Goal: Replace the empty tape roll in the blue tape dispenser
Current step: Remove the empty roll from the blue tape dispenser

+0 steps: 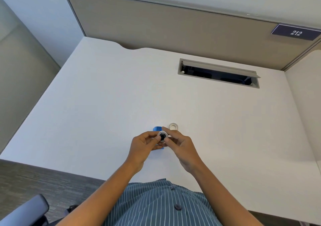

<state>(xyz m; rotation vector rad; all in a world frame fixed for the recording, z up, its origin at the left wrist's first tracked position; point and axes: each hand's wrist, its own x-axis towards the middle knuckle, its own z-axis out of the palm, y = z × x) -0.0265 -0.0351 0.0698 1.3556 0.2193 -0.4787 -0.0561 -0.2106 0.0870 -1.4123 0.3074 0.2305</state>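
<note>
Head view: hands (pixel 163 144) hide most of blue dispenser (pixel 157 128).

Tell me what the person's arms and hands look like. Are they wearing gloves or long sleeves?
No gloves: the left hand and the right hand are bare, with no rings, watch or bracelets that I can see. Both forearms are bare too, so no long sleeves reach them. The person wears a blue shirt with thin white stripes and dark round buttons down the front.
</note>
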